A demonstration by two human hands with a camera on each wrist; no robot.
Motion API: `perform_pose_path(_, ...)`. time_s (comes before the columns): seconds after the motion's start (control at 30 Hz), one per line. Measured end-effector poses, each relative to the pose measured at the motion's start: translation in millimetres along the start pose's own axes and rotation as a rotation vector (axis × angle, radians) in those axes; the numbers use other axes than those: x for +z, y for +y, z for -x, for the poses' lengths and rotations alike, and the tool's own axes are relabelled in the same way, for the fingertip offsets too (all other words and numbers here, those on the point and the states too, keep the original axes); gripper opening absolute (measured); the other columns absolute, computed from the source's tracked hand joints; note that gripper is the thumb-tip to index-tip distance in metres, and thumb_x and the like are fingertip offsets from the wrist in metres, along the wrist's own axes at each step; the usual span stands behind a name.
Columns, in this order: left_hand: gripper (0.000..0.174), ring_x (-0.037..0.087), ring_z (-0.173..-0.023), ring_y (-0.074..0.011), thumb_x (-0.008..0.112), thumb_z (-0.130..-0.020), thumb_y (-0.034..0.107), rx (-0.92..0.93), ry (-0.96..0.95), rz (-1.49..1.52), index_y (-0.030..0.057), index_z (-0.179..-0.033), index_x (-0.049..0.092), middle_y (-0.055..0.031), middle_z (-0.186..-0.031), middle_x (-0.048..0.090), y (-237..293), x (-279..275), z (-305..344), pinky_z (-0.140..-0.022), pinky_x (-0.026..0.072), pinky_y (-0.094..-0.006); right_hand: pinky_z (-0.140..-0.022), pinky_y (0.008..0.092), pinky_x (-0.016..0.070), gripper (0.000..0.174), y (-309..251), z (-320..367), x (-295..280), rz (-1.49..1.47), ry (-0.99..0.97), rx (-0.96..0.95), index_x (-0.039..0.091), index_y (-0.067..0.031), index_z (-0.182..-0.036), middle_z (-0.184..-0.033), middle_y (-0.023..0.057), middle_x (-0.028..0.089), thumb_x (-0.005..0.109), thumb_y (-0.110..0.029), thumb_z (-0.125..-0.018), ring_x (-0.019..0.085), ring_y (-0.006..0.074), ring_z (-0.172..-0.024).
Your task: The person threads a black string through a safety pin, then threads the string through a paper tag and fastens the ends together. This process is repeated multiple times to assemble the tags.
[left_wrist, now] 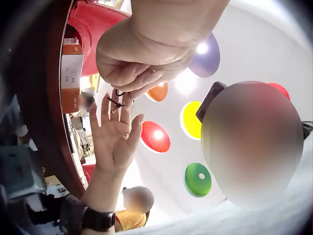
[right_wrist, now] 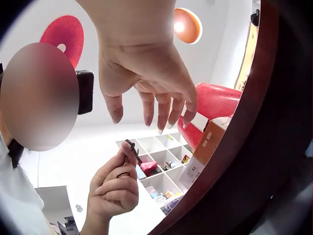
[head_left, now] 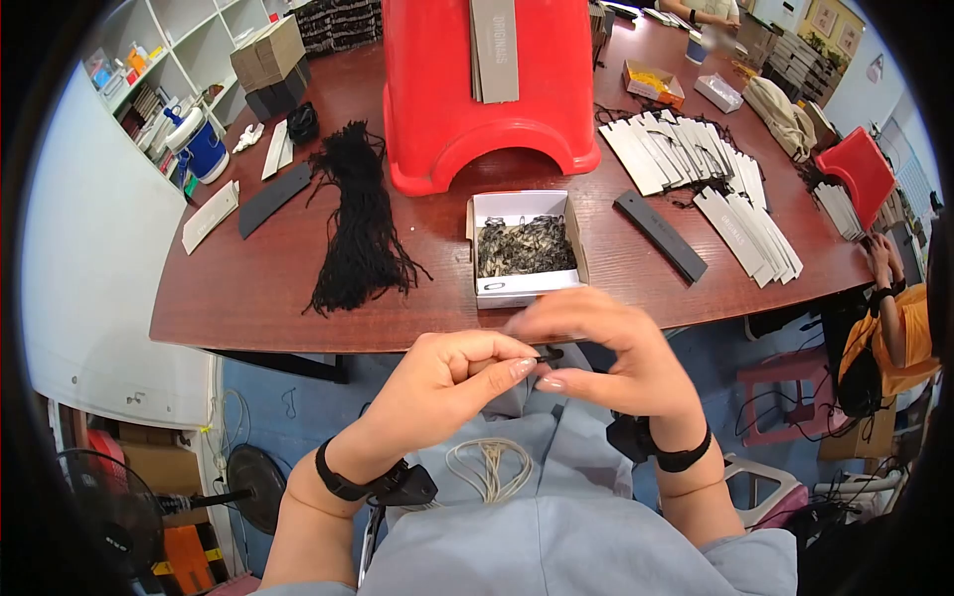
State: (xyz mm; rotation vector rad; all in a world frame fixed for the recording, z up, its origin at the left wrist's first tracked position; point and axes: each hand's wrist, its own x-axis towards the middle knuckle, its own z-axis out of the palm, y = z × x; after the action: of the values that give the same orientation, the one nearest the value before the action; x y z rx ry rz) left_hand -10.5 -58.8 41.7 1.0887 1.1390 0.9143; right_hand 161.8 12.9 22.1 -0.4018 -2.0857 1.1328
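Observation:
Thumb and fingers of my left hand (head_left: 437, 382) pinch a short black cord (head_left: 550, 355) over my lap, close to the table's front edge. In the right wrist view the knotted cord (right_wrist: 131, 149) sticks up from the fingertips, and a dark loop shows lower at the curled fingers. My right hand (head_left: 626, 363) is beside it, fingers spread and palm bare in the right wrist view. Just beyond both hands stands a white box (head_left: 527, 300) holding many small dark wire clips (head_left: 527, 248).
A red plastic stool (head_left: 437, 109) stands behind the box, with grey tags (head_left: 494, 50) on it. Left lies a bundle of black cords (head_left: 358, 219); right are fanned pale tags (head_left: 750, 233) and a dark grey strip (head_left: 661, 236). A looped cream cord (head_left: 490, 472) rests on my lap.

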Motion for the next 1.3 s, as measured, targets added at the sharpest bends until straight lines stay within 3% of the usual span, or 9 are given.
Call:
perform_pose_path(0.23,0.013,0.035,-0.052,0.001,0.053,-0.08,0.008,0.024,-0.007,-0.132,-0.0026,-0.085,0.057,0.0044,-0.062,0.052,1.5,-13.0,4.0,-0.044,0.0265,-0.0158,-0.057,0.0281,0.0402,0.008,-1.7,9.2,-6.0,-0.053,-0.101,0.15,0.06,-0.0018,-0.069,-0.066,0.007,0.058,0.06,-0.008,-0.073,0.052,0.0179,-0.061)
perform_pose_path(0.63,0.006,0.043,-0.04,-0.0026,0.055,-0.077,0.004,0.277,0.141,-0.341,-0.0016,-0.078,0.054,-0.0005,-0.056,0.051,55.9,-30.5,-6.4,-0.037,0.0317,-0.0165,-0.063,0.0262,0.0424,0.011,-9.8,9.8,-56.1,-0.06,-0.092,0.191,0.062,0.002,-0.071,-0.069,0.0077,0.06,0.06,-0.009,-0.073,0.054,0.0157,-0.068)
perform_pose_path(0.77,0.012,0.044,-0.043,-0.007,0.055,-0.076,0.011,0.324,-0.007,-0.564,-0.0009,-0.077,0.054,-0.0029,-0.049,0.049,64.2,-17.7,-26.9,-0.043,0.0346,-0.0232,-0.081,0.0301,0.0391,0.037,-14.4,-20.1,-60.5,0.24,-0.184,0.043,0.055,0.0016,-0.099,-0.096,0.0122,0.056,0.067,-0.014,-0.067,0.052,0.0209,-0.093)
perform_pose_path(0.83,0.012,0.045,-0.041,-0.0107,0.055,-0.074,0.011,0.381,-0.045,-0.611,-0.001,-0.074,0.054,-0.0056,-0.051,0.052,68.1,-11.4,-38.6,-0.044,0.0357,-0.025,-0.09,0.0318,0.0329,0.057,-13.9,-36.8,-50.0,-0.262,-0.139,0.119,0.038,0.0013,-0.117,-0.109,0.0124,0.05,0.066,-0.017,-0.071,0.044,0.019,-0.106)
perform_pose_path(0.97,0.008,0.048,-0.053,-0.0029,0.054,-0.076,0.006,0.492,0.112,-0.604,-0.0019,-0.079,0.055,-0.0008,-0.061,0.055,75.5,-21.1,-70.6,-0.046,0.038,-0.0184,-0.064,0.0206,0.0418,0.035,-13.9,-66.2,-40.4,-0.62,-0.051,0.486,0.042,-0.0026,-0.111,-0.079,-0.0002,0.048,0.051,-0.022,-0.083,0.046,0.0052,-0.07)
perform_pose_path(1.0,0.01,0.049,-0.053,-0.0034,0.055,-0.076,0.007,0.499,0.131,-0.524,-0.0019,-0.079,0.055,-0.0012,-0.06,0.055,75.8,-29.5,-83.7,-0.046,0.0386,-0.0186,-0.043,0.0164,0.0296,0.022,-7.1,-70.9,-42.8,-0.66,0.025,0.549,0.05,-0.0056,-0.092,-0.061,-0.0068,0.036,0.046,-0.026,-0.085,0.031,0.0013,-0.05)
perform_pose_path(1.1,0.014,0.051,-0.05,-0.0051,0.056,-0.076,0.011,0.53,0.365,-0.552,-0.0015,-0.082,0.056,-0.0025,-0.059,0.055,85.7,-48.1,-108.0,-0.044,0.0404,-0.0202,-0.038,0.017,0.0184,0.023,-8.5,-86.2,-54.2,-0.543,0.252,0.512,0.051,-0.0076,-0.075,-0.053,-0.0088,0.03,0.045,-0.027,-0.085,0.023,0.0013,-0.043)
perform_pose_path(1.13,0.021,0.057,-0.052,-0.0168,0.057,-0.072,0.017,0.661,0.512,-0.591,-0.0003,-0.083,0.057,-0.0106,-0.059,0.058,77.6,-59.6,-126.9,-0.05,0.0428,-0.0276,-0.037,0.0168,0.0171,0.027,-4.5,-93.3,-57.6,-0.455,0.343,0.497,0.05,-0.0084,-0.068,-0.051,-0.0091,0.029,0.044,-0.027,-0.086,0.021,0.0009,-0.041)
perform_pose_path(1.3,0.02,0.057,-0.059,-0.0205,0.054,-0.072,0.016,0.679,0.68,-0.59,0.0005,-0.085,0.057,-0.0096,-0.066,0.059,69.4,-74.5,-148.0,-0.057,0.0434,-0.0302,-0.036,0.0159,0.0156,0.024,12.9,-118.1,-79.2,-0.22,0.397,0.389,0.052,-0.0083,-0.072,-0.051,-0.0095,0.028,0.043,-0.026,-0.086,0.021,-0.0004,-0.042)
